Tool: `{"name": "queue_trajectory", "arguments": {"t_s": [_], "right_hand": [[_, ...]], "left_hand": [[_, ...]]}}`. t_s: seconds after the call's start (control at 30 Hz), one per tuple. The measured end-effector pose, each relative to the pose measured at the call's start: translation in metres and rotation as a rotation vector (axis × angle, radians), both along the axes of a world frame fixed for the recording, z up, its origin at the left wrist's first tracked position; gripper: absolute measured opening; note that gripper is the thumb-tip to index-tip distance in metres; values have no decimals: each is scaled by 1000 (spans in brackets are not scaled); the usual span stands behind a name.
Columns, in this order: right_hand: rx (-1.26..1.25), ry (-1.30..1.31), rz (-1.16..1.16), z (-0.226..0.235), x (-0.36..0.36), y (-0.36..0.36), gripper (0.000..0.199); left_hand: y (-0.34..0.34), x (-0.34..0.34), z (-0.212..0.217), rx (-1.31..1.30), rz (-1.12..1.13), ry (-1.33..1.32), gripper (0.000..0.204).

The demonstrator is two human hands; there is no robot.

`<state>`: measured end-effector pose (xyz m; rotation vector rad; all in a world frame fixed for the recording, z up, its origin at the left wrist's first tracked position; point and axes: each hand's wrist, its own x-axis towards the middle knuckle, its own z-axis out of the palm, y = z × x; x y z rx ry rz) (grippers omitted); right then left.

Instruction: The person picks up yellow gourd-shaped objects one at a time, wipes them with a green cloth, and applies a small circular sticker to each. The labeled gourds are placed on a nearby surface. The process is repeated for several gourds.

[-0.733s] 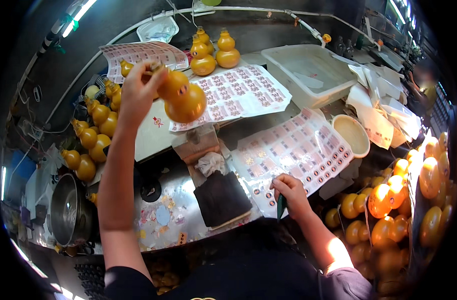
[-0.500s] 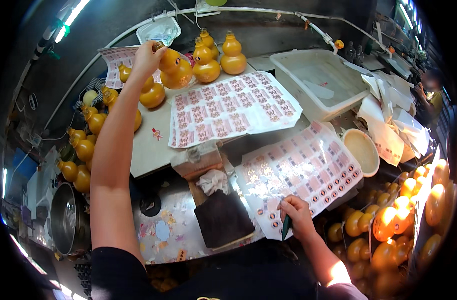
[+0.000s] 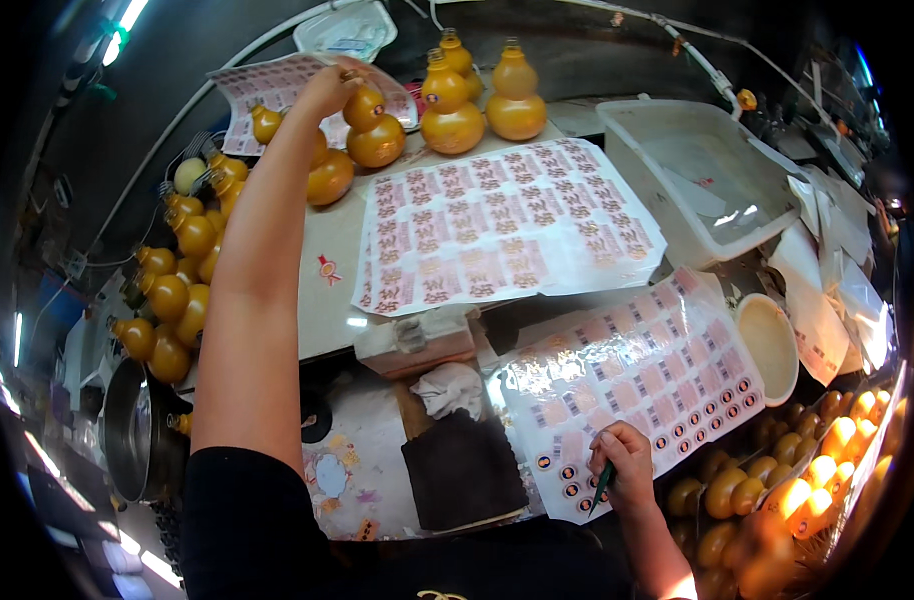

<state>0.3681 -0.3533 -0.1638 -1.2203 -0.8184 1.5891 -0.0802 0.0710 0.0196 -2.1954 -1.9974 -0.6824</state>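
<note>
Head view: the left hand [image 3: 329,92] pinches the neck of a glossy yellow gourd-shaped bottle [image 3: 375,140], nearly upright at the back of a pale worktop [image 3: 325,312], between other yellow gourd-shaped bottles [image 3: 517,95]. The right hand [image 3: 625,458] pinches a slim, dark green pointed tool [image 3: 603,482] over the lower edge of a shiny translucent label sheet [image 3: 617,375]. A white sheet with reddish prints [image 3: 507,232] lies near a translucent plastic tub [image 3: 632,160].

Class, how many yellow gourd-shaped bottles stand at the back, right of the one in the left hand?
3: the front bottle, the rear bottle partly behind it, and the right bottle beside them. Others could be hidden.
</note>
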Motion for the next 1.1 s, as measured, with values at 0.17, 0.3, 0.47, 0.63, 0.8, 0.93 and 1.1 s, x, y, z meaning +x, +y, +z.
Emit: {"name": "queue_trajectory", "arguments": {"t_s": [0.17, 0.3, 0.47, 0.63, 0.8, 0.93, 1.1], "right_hand": [[8, 27, -18, -7, 0, 2, 20], [57, 55, -22, -10, -1, 0, 20], [79, 24, 4, -3, -10, -5, 20], [157, -17, 55, -3, -17, -11, 21], [143, 3, 2, 18, -27, -30, 18], [184, 1, 23, 17, -31, -48, 17], [194, -16, -29, 25, -31, -73, 14]], "left_hand": [[-40, -33, 41, -114, -80, -40, 42], [-110, -78, 82, -154, 106, 399, 37], [-176, -95, 76, -424, 255, 110, 27], [-209, -116, 44, -134, 151, -150, 20], [-209, -106, 39, -3, 164, 8, 25], [-179, -132, 21, 24, 94, 39, 26], [-184, -115, 10, 145, 125, -56, 27]]}}
